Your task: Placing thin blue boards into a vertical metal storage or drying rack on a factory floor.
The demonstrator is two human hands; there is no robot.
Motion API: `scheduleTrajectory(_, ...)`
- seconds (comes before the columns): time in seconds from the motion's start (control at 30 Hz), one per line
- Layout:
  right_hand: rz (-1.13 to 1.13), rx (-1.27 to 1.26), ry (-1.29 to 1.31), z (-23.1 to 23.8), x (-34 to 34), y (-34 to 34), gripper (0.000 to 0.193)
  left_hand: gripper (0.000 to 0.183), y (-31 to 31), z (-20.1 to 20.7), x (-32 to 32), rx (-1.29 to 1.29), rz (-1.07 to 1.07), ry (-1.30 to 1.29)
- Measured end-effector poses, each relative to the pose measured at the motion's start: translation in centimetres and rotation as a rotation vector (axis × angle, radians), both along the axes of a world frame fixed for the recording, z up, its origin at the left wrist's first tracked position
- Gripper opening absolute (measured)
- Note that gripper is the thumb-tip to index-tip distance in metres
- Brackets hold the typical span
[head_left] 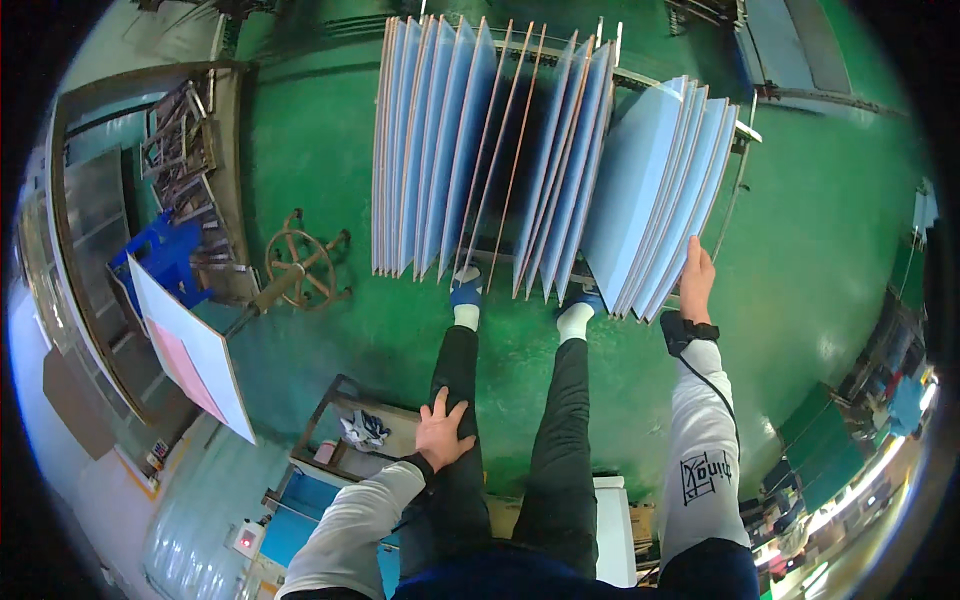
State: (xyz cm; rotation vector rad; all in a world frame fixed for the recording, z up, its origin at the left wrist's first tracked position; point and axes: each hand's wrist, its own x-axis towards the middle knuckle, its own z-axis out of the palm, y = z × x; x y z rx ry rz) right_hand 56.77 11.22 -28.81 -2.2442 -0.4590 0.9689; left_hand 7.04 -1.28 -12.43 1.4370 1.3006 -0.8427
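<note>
In front of my feet stand several thin light-blue panels [640, 160] with brown edges, upright side by side in a rack. My right hand [696, 282] is at the near lower edge of the rightmost blue panel [697, 215], its fingers closed along that edge. The thumb is hidden. My left hand [442, 432] lies on my left thigh, fingers spread, holding nothing. A dark gap shows among the middle panels, where a few stand farther apart.
Left of the rack are a wheeled chair base [300, 265], a blue plastic piece [165, 255] and a tilted white board [190, 345] with a pink area. A low cart [390, 430] carrying a crumpled cloth [365, 430] stands near my left leg. Green floor [790, 260] surrounds the rack.
</note>
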Motion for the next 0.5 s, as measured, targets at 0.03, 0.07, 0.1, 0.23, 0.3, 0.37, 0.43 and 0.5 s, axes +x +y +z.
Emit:
scheduleTrajectory(0.03, 0.159, 0.026, -0.167, 1.0, -1.4, 1.3, 0.047, 0.077, -0.3, 0.3, -0.2, -0.006, 0.011, 0.015)
scheduleTrajectory(0.07, 0.249, -0.029, -0.211, 0.7, -1.9, 1.7, 0.044, 0.077, -0.5, 0.5, -0.5, -0.012, 0.02, 0.03)
scheduleTrajectory(0.1, 0.339, -0.083, -0.258, 0.5, -2.2, 2.2, 0.041, 0.077, -0.9, 0.6, -0.9, -0.011, 0.032, 0.04)
scheduleTrajectory(0.23, 0.578, -0.19, -0.515, 0.6, -0.9, 2.8, 0.033, 0.077, -1.7, -0.2, -0.9, 0.004, 0.041, 0.021)
scheduleTrajectory(0.3, 0.58, -0.12, -0.552, 2.2, 0.2, 3.1, 0.033, 0.078, -1.8, -0.8, -0.6, 0.023, 0.034, -0.007)
scheduleTrajectory(0.37, 0.544, -0.13, -0.552, 6.1, 0.0, 3.1, 0.033, 0.078, -2.2, -0.8, -0.8, 0.023, 0.033, -0.02)
scheduleTrajectory(0.43, 0.521, -0.094, -0.532, 11.4, -2.0, 3.3, 0.033, 0.077, -2.0, -0.2, -1.8, 0.029, 0.049, 0.008)
scheduleTrajectory(0.5, 0.491, -0.132, -0.539, 18.9, -4.3, 3.5, 0.031, 0.077, -1.8, 0.3, -2.7, 0.038, 0.064, 0.017)
